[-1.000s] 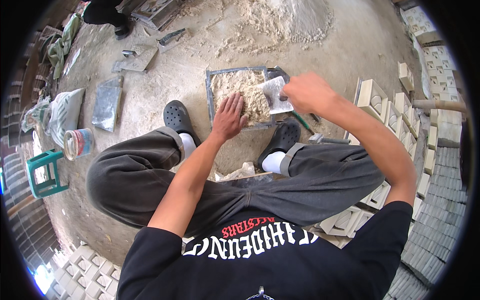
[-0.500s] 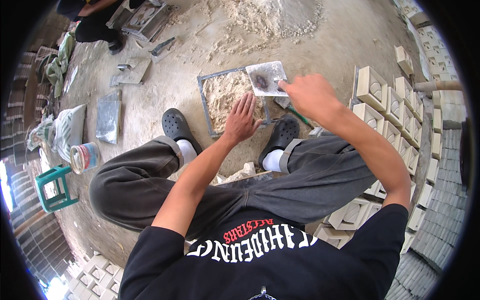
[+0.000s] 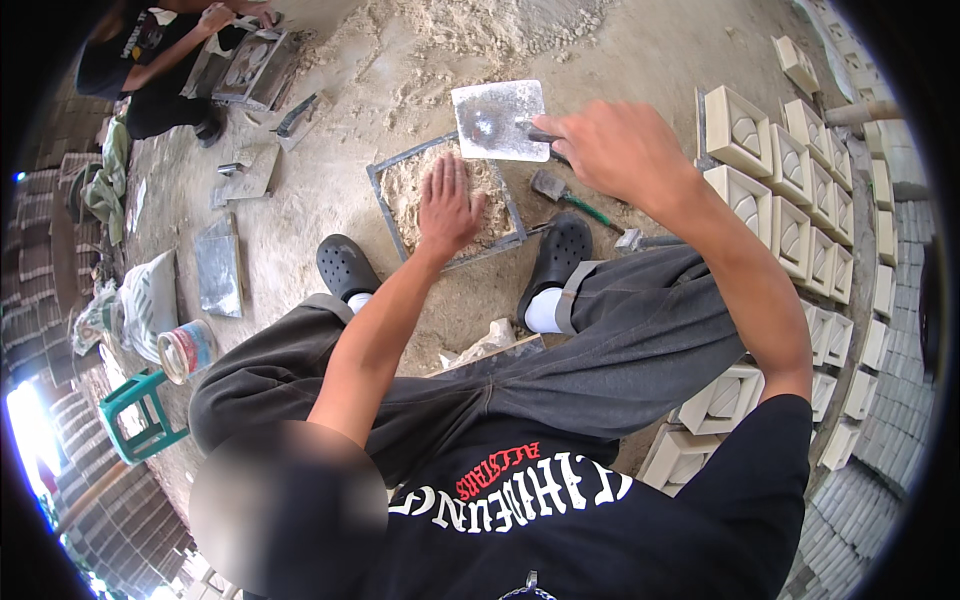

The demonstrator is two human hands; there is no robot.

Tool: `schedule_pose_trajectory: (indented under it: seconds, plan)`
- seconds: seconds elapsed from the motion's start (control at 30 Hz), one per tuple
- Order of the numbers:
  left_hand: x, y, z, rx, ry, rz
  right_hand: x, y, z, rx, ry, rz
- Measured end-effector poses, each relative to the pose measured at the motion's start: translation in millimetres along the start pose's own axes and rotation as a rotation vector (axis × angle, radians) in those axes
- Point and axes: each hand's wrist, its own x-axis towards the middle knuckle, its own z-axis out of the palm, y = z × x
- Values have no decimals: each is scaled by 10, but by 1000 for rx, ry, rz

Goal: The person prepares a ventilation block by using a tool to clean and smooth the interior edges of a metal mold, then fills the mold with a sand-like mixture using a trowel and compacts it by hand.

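Position: I look from the one head camera, worn on the person's head.
Direction: it faces steeply down, over the chest and knees, to the sandy ground.
Nearness: the left hand point(image 3: 447, 203) and right hand point(image 3: 606, 150) are close, upper centre of the frame.
Lens: fisheye, edges bend toward the rim.

I am in an open block-making yard. The ground point(image 3: 640, 60) is bare earth with a heap of sand point(image 3: 500, 25). Rows of cast decorative blocks point(image 3: 790, 200) dry at my right, grey bricks point(image 3: 60, 270) are stacked at my left, and another worker point(image 3: 150, 60) squats over a metal mould point(image 3: 250, 65).
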Motion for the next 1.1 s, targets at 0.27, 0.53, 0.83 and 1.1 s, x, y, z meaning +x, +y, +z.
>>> schedule_pose_trajectory:
  seconds: [0.27, 0.53, 0.83, 1.1]
  plan:
    - [-1, -139, -78, 24, 104, -31, -3, 96, -40, 7, -26, 16]
    - [-690, -345, -188, -68, -74, 327, -13, 191, 31, 0, 13, 52]
    - [-765, -505, -361, -160, 214, 402, -27, 153, -26, 18, 79, -8]
    - [-781, -506, -312, -10, 205, 442, -38, 100, -80, 70, 37, -5]
